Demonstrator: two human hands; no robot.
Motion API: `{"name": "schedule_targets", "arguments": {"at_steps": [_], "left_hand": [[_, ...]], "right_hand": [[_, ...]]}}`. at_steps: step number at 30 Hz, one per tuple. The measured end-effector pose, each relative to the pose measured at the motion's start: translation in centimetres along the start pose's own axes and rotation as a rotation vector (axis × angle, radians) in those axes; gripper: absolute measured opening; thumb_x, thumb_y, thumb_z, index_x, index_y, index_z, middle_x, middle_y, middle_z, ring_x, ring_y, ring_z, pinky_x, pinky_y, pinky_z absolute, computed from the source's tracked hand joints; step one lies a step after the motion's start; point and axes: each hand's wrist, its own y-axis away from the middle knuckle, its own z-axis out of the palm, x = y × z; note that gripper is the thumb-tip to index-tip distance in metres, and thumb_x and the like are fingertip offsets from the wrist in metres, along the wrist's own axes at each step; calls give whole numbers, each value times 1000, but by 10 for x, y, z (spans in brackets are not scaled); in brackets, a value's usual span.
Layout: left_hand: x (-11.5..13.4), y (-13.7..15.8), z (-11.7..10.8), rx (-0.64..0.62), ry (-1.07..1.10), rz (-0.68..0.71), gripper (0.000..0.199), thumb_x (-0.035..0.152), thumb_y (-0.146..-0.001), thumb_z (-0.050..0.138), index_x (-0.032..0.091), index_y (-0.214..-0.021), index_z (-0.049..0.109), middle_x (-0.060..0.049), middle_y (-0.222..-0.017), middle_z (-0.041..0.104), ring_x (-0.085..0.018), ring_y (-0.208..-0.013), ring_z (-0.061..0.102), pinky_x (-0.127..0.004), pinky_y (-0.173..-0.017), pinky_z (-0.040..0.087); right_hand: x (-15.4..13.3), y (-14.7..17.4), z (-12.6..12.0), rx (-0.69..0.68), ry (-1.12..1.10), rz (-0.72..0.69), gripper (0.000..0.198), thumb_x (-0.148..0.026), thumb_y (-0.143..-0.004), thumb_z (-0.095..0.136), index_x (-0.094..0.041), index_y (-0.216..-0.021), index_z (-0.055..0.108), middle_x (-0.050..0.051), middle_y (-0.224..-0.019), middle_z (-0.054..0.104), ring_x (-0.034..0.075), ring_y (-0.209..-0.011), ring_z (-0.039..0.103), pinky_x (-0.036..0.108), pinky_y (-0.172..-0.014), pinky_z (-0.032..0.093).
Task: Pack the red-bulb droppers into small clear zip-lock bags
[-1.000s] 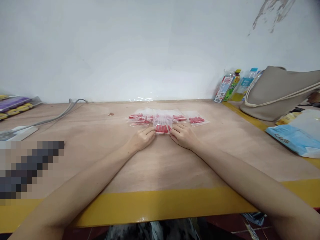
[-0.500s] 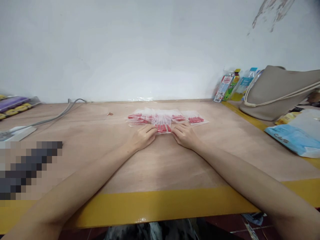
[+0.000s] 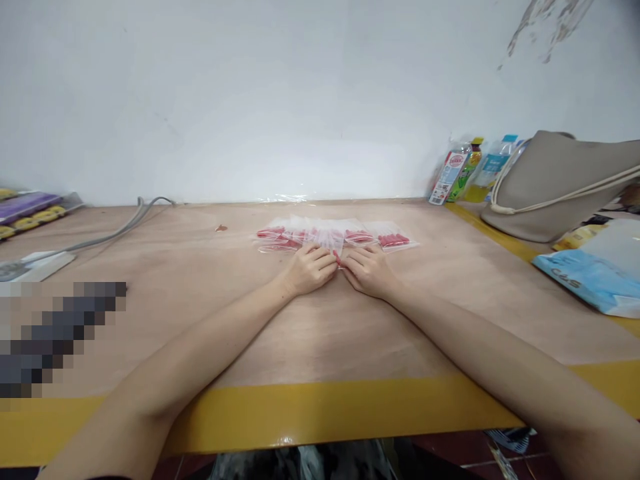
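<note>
A clear plastic bag (image 3: 330, 238) with small red pieces in its near end lies in front of me on the table. My left hand (image 3: 311, 269) is closed over the bag's near end and covers most of the red pieces. My right hand (image 3: 369, 271) pinches the near right corner, its fingertips almost meeting the left ones. Just behind, similar bags of red pieces (image 3: 274, 233) lie overlapped in a row, and another such bag (image 3: 395, 239) ends the row on the right.
Bottles (image 3: 493, 170) and a carton (image 3: 447, 177) stand by the wall at right, beside a grey bag (image 3: 545, 180) and a blue-and-white packet (image 3: 575, 273). At left are a grey cable (image 3: 120, 230), purple-and-yellow packs (image 3: 30, 210) and a blurred-out dark object (image 3: 65, 333).
My left hand has slid right along the near end of the bag, covering red pieces that showed before. My right hand has hardly moved.
</note>
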Motion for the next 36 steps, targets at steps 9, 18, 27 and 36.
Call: {"name": "schedule_targets", "arguments": {"at_steps": [9, 18, 27, 36], "left_hand": [[-9, 10, -19, 92, -38, 54, 9, 13, -85, 52, 17, -80, 58, -1, -78, 69, -15, -74, 63, -32, -71, 47], [-20, 35, -42, 63, -82, -6, 6, 14, -84, 55, 16, -79, 58, -3, -75, 68, -15, -69, 61, -32, -68, 46], [-12, 32, -40, -24, -23, -125, 19, 18, -88, 48, 17, -70, 55, -2, -61, 59, -14, -59, 53, -30, -58, 41], [-7, 32, -37, 52, 210, -453, 36, 34, -82, 57, 16, -112, 51, -10, -101, 62, -22, -94, 58, -38, -83, 47]], "right_hand": [[3, 0, -6, 7, -4, 15, 22, -17, -85, 45, -15, -67, 57, 3, -66, 62, 14, -65, 52, 30, -64, 28], [6, 3, -7, -39, -59, 59, 21, -17, -85, 44, -16, -69, 57, 3, -68, 64, 13, -66, 53, 30, -66, 28], [1, 3, -7, -31, -105, 116, 16, -26, -83, 50, -17, -89, 62, 6, -89, 66, 17, -80, 57, 29, -68, 35], [14, 7, -23, 82, -132, 332, 20, -13, -82, 42, -18, -94, 56, 11, -101, 63, 19, -87, 59, 28, -68, 45]]}}
